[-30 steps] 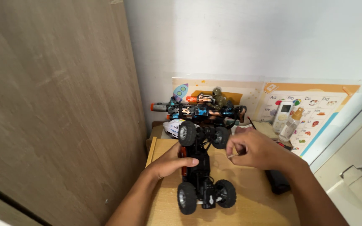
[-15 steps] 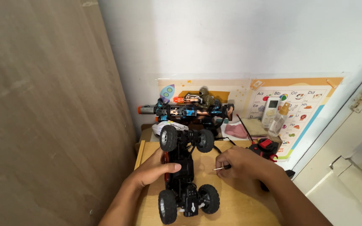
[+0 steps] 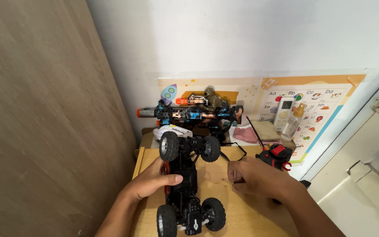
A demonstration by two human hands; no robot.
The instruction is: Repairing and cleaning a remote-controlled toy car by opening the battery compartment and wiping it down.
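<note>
A black toy car chassis with big knobbly wheels (image 3: 188,184) lies lengthwise on a small wooden table (image 3: 237,215). My left hand (image 3: 152,182) rests on its left side, fingers over the middle of the frame. To the right of the car my right hand (image 3: 255,177) hovers above the tabletop, fingers pinched on a thin stick-like tool whose tip pokes out to the left. The tool's kind is too small to make out.
A toy gun with an orange tip (image 3: 187,113) lies across the back, a white car shell (image 3: 172,131) beneath it. A red and black remote control (image 3: 275,157) sits at right. A small bottle (image 3: 292,123), a white remote and a picture chart (image 3: 316,109) stand by the wall. Wooden panel at left.
My right hand with the thin tool has drawn away from the car to the right and down toward the table. The left hand stays on the car. The view has shifted.
</note>
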